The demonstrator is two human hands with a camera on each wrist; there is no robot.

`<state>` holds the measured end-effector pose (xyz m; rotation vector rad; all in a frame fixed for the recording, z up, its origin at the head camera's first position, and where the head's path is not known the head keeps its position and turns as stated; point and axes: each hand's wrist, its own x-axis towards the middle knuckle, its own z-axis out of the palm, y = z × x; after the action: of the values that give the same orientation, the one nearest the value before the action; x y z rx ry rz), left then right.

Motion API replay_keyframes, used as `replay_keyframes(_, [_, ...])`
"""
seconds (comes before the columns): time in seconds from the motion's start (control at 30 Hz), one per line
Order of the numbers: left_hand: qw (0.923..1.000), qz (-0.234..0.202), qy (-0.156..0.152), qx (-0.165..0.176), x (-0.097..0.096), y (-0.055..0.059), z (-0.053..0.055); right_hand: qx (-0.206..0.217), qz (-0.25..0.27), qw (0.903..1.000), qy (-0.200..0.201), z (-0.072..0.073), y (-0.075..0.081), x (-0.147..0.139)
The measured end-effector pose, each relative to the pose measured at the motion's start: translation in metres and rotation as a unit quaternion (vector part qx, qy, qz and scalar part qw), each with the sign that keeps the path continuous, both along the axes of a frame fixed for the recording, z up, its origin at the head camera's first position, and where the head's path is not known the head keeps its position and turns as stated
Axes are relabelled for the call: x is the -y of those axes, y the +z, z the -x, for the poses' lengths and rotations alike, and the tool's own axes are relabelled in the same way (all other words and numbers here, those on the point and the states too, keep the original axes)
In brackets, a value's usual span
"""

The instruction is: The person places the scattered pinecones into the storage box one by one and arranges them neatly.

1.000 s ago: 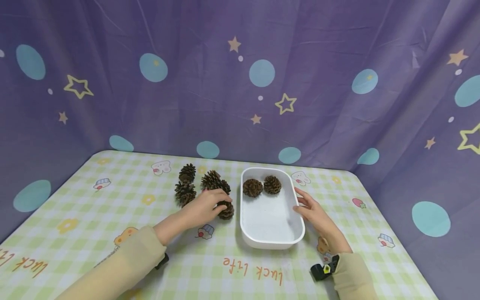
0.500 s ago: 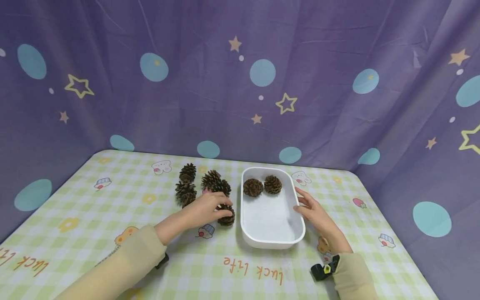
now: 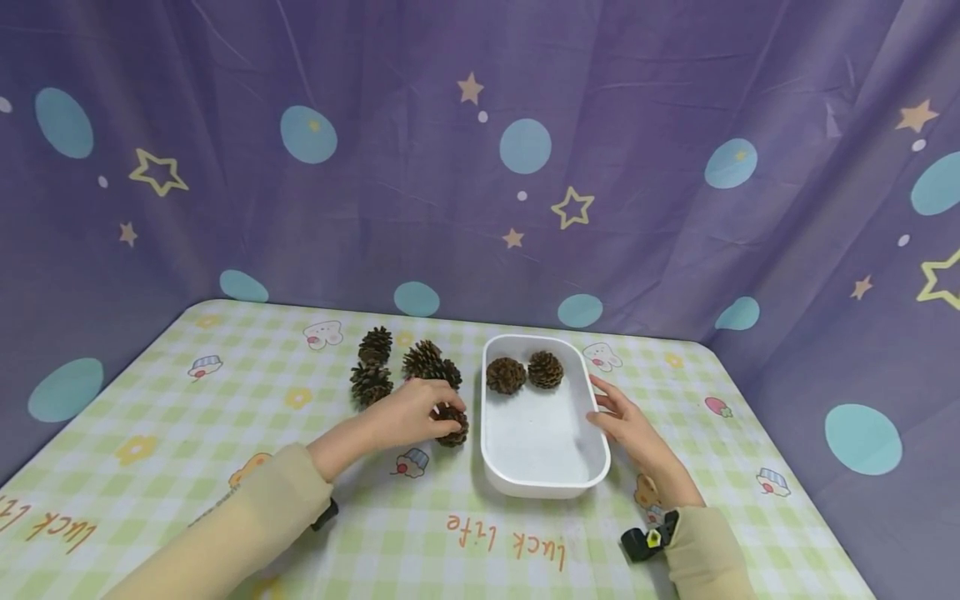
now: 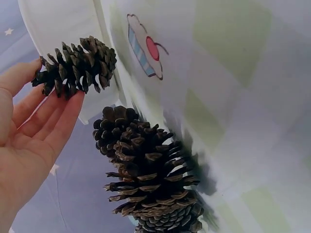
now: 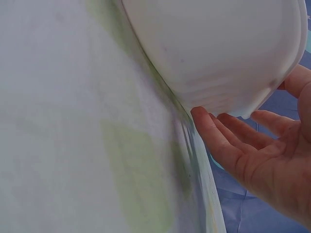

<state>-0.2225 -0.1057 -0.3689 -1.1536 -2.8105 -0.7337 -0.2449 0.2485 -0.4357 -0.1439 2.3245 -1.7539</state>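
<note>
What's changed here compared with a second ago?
Very little: the left hand, gripping a pine cone, has brought it slightly nearer the person. The right hand stays against the white box, and the two cones inside haven't visibly moved.

In the head view, the cloth bears the orange words "luck life", upside down. At far left, matching orange lettering reads "luck li", cut by the frame edge. Grey lettering beside the left sleeve is illegible.
</note>
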Motion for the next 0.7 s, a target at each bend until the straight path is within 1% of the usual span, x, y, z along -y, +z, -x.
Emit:
replay_keyframes(0.17, [0.9999,-0.003,-0.008,-0.005,0.001,0.004,0.001,0.002,0.000,1.0000,0.002,0.000,0.002,0.001])
replay_keyframes(0.23, [0.9999,-0.006,-0.008,-0.010,0.002,0.008,0.002,0.004,-0.001,1.0000,0.002,-0.001,0.003,0.001])
replay_keyframes(0.33, [0.9996,-0.012,-0.005,-0.026,0.002,0.015,0.005,0.004,0.000,1.0000,0.004,-0.001,0.003,0.001])
replay_keyframes(0.47, [0.9987,-0.019,0.009,-0.046,0.001,0.027,0.007,-0.001,0.010,0.9999,0.003,-0.001,0.002,0.001])
replay_keyframes(0.6, [0.9980,-0.029,0.024,-0.051,-0.004,0.037,0.008,-0.001,0.011,0.9999,-0.001,0.000,0.001,0.001])
replay_keyframes(0.7, [0.9975,-0.030,0.032,-0.056,-0.010,0.043,0.009,0.002,0.007,1.0000,-0.006,0.000,-0.001,0.001])
